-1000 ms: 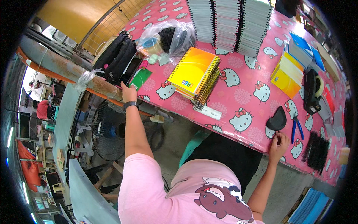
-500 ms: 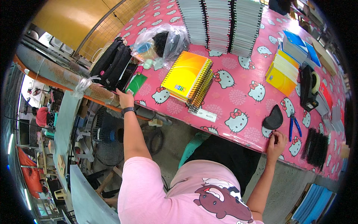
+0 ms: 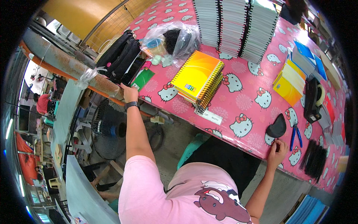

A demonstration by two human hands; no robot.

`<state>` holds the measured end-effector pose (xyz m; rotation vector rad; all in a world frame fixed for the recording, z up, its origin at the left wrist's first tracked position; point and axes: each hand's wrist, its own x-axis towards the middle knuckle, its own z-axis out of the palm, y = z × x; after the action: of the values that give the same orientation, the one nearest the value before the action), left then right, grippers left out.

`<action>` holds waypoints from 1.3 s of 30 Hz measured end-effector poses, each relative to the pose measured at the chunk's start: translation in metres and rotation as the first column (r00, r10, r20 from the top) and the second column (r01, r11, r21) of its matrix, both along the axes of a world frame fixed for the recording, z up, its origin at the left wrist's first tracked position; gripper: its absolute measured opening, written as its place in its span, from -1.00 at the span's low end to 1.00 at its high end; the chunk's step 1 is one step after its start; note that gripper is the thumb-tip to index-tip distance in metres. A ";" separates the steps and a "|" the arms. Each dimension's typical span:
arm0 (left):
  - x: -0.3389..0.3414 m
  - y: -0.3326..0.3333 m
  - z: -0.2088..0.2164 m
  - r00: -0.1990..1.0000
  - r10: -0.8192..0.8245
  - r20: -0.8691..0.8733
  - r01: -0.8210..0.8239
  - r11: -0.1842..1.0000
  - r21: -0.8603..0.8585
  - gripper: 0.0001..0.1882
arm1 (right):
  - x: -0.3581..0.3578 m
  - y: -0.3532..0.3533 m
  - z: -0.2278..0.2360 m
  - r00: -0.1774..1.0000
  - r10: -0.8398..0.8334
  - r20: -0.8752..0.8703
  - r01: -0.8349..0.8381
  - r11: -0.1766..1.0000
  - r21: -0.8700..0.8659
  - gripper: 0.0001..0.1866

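Left hand [image 3: 129,93] and right hand [image 3: 276,151] at the near edge of a pink table [image 3: 227,102]

In the head view, the left hand lies palm down over the table's edge, with a dark band [image 3: 132,105] around its wrist. Its fingertips point toward the black bag [image 3: 120,56], whose lower end is just beside them; whether they touch it, or are clamped on anything, I cannot tell. Just to the right of these fingers lies a green card [image 3: 143,79], and beyond that a small pink item [image 3: 146,65]. A clear plastic bag [image 3: 171,41] with things inside sits farther beyond them. To the left of the same fingers runs a rusty pole [image 3: 74,63].

The right hand's fingers are curled, with a small dark gap showing between them; I cannot tell if they hold something. Just beyond their tips is a black rounded case [image 3: 276,126]. Blue-handled pliers [image 3: 295,138] lie near, to the right of these fingers, and black binding coils [image 3: 314,160] lie farther right. A black tape dispenser [image 3: 313,100] stands beyond the pliers.

Well apart from both sets of fingers, between them and farther in, is a stack of yellow spiral notebooks [image 3: 197,76].
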<state>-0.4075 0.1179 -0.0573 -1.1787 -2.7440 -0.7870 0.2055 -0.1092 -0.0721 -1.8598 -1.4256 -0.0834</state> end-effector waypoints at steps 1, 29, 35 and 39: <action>0.019 -0.001 0.013 1.000 0.019 0.012 -0.018 0.998 -0.066 -0.35 | 0.002 0.000 -0.001 1.000 -0.006 0.007 0.006 1.000 -0.005 -0.92; 0.117 0.003 -0.009 0.899 -0.383 -0.214 0.408 0.909 0.088 -0.53 | 0.006 -0.004 -0.003 0.997 0.007 -0.083 -0.014 0.995 -0.094 -0.90; 0.114 0.004 -0.010 0.897 -0.383 -0.220 0.410 0.907 0.094 -0.48 | 0.008 -0.007 -0.010 0.979 -0.035 -0.200 0.022 0.997 -0.069 -0.90; 0.113 0.004 -0.010 0.900 -0.385 -0.204 0.405 0.911 0.070 -0.45 | 0.008 -0.007 -0.005 0.988 -0.110 -0.106 0.090 0.980 -0.180 -0.91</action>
<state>-0.2941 0.1224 -0.0669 -1.7181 -2.3059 -0.7993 0.2137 -0.1165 -0.0768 -2.0448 -1.2941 0.1012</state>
